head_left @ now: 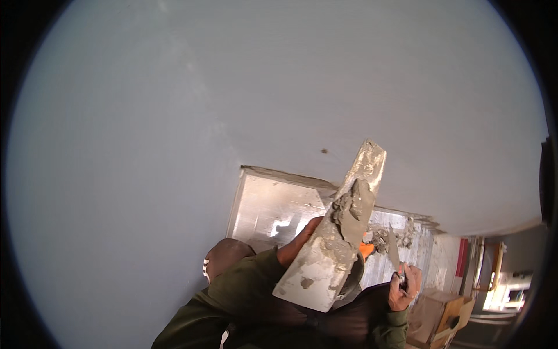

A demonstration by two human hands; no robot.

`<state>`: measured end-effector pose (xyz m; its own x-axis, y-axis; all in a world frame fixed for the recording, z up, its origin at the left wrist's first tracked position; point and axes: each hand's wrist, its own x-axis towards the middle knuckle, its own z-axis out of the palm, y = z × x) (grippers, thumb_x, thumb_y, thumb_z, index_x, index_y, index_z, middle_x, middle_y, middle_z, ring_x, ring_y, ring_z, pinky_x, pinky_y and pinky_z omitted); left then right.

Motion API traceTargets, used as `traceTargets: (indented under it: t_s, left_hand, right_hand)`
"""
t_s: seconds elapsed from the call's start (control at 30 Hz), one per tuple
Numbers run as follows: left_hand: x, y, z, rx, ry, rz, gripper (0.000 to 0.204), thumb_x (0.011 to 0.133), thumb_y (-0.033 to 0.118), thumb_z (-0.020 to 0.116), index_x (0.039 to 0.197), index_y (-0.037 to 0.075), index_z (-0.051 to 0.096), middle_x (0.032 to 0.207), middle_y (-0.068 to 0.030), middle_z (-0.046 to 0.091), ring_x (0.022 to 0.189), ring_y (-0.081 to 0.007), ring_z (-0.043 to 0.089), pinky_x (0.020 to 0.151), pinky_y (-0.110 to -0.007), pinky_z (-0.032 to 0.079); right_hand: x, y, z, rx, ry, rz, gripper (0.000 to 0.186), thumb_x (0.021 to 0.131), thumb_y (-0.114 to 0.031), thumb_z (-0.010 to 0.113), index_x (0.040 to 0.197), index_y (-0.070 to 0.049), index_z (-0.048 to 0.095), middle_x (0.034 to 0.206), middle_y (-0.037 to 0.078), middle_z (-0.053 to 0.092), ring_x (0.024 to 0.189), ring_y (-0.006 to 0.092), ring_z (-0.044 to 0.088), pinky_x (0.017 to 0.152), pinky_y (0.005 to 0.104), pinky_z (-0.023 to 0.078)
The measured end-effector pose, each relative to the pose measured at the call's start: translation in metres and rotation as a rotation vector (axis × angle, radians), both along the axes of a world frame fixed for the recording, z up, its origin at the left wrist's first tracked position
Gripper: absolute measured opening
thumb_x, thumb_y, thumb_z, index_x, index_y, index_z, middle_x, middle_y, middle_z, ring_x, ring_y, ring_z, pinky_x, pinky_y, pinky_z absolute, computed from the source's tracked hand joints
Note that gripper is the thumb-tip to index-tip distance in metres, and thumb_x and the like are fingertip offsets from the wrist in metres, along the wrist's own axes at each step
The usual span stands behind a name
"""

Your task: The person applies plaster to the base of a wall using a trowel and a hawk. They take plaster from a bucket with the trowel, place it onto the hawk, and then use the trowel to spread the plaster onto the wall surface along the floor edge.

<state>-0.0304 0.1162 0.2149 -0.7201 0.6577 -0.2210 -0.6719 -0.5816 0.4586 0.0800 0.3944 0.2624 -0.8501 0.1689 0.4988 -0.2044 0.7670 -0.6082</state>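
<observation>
- Supporting the plastering float (317, 264), just off centre toward 5 o'clock, is the left hand (306, 232). The blade covers its fingers, so whether they are clenched on a handle cannot be told.
- Float attitude: tilted lengthwise, far end toward 1 o'clock, near end toward 7 o'clock. A heap of grey mortar (356, 212) sits on the upper face, around mid-length and toward the right edge.
- Hazard, load loss: the heap could slide over the right edge. Probable cause: a roll of the left wrist, since the load lies off the blade's centreline.
- Fall zone: the glossy panel (270, 200) at 6 o'clock and the mortar crumbs (381, 239) at 4 o'clock. Dropped material could foul the panel or mix with the crumbs.
- The right hand (407, 286), between 4 and 5 o'clock, has its fingers curled around the handle of the pointing trowel (393, 250); the trowel's blade points roughly to 12 o'clock.
- Hazard, tool clash: the trowel tip could strike the float and jolt the heap. Probable cause: the hands converging without clearance.
- Hazard, smearing: the float's coated far end could mark the grey wall (302, 87) at 12 o'clock. Probable cause: misjudged reach; the actual gap cannot be told.
- Hazard, snagging: the right elbow could catch the cardboard box (430, 317) between 4 and 5 o'clock if swung outward.
</observation>
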Motion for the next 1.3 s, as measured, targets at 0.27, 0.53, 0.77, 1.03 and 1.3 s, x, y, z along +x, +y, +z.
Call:
traceTargets:
  t_s: [0.27,0.53,0.77,1.03,1.3]
  left_hand:
    - [0.019,-0.02,0.049,-0.254,0.517,0.213,0.054,0.081,0.009,0.065,0.127,0.0,0.039,0.118,-0.0087,0.053,0.106,-0.0148,0.052,0.093,-0.032,0.042]
    - [0.061,-0.055,0.055,-0.633,0.685,0.367,0.043,0.078,0.005,0.066,0.117,0.0,0.05,0.112,-0.0085,0.057,0.1,-0.0174,0.056,0.086,-0.033,0.047]
    - [0.07,-0.046,0.058,-0.87,0.55,0.557,0.035,0.08,0.004,0.063,0.113,0.0,0.053,0.108,-0.0082,0.058,0.099,-0.0169,0.056,0.083,-0.032,0.047]
    - [0.083,-0.034,0.031,-0.784,0.318,0.691,0.033,0.082,0.004,0.06,0.114,0.0,0.051,0.109,-0.0072,0.058,0.1,-0.0152,0.055,0.084,-0.03,0.046]
    - [0.062,-0.002,-0.018,-0.701,0.315,1.029,0.031,0.081,-0.005,0.056,0.112,-0.002,0.052,0.105,-0.0091,0.06,0.094,-0.0168,0.058,0.078,-0.029,0.049]
  right_hand:
    - [-0.036,-0.017,-0.003,-0.311,-0.18,0.114,0.024,0.076,-0.008,0.056,0.097,0.003,0.057,0.087,0.009,0.053,0.079,0.0152,0.049,0.07,0.0277,0.04]
    - [-0.069,-0.03,0.029,-0.757,-0.505,0.288,0.022,0.079,-0.004,0.062,0.099,0.002,0.056,0.087,0.003,0.057,0.074,0.0064,0.05,0.062,0.0209,0.042]
    - [-0.094,-0.027,0.036,-0.549,-0.563,0.463,0.018,0.078,-0.004,0.064,0.094,0.003,0.058,0.083,0.003,0.058,0.067,0.0054,0.05,0.058,0.0206,0.041]
    - [-0.103,-0.036,0.066,-0.304,-0.772,0.588,0.015,0.076,-0.007,0.067,0.087,0.004,0.063,0.067,0.001,0.06,0.062,0.0059,0.052,0.058,0.0221,0.043]
    - [-0.123,-0.043,0.062,-0.136,-0.819,0.608,0.021,0.072,-0.012,0.07,0.084,0.004,0.064,0.059,0.005,0.059,0.058,0.005,0.051,0.051,0.0231,0.041]
